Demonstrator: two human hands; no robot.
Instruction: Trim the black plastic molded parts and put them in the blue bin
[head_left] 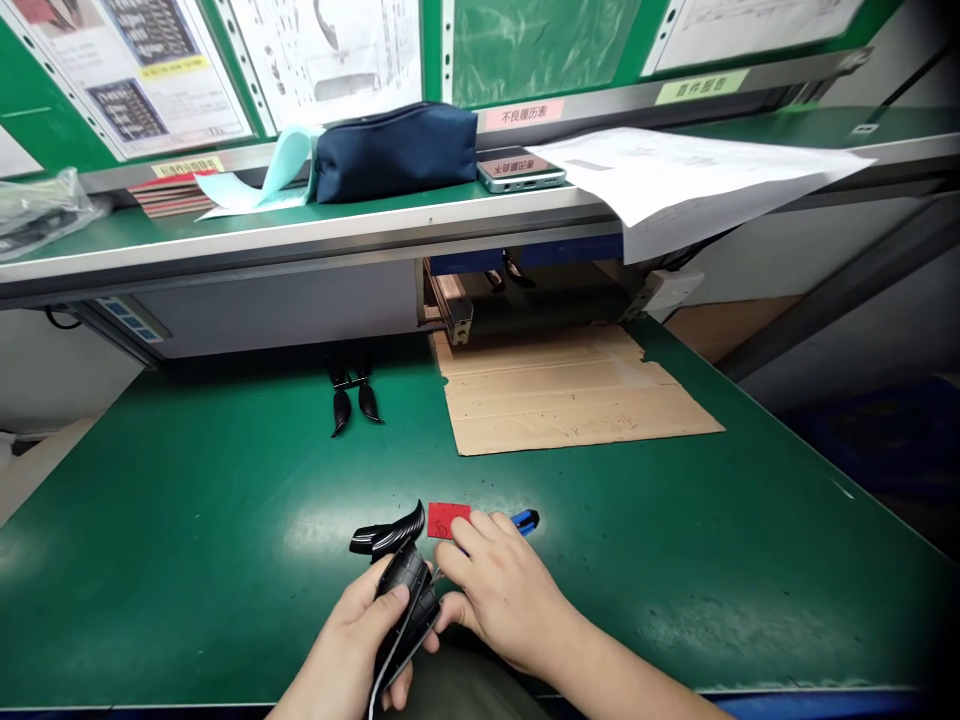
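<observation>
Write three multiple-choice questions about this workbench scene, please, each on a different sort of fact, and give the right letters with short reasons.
1. Where does the flat brown cardboard sheet lie?
A. On the upper shelf
B. On the green workbench, beyond the hands
C. Under the right hand

2. How many glossy black curved pieces lie together near the far edge of the bench?
A. One
B. Three
C. Two

3. What is the state of the left hand?
A. It holds a glossy black curved part
B. It lies open and empty
C. It holds a sheet of paper

1 B: the sheet lies flat on the bench surface.
2 C: two pieces show side by side.
3 A: the fingers wrap around the part.
</observation>
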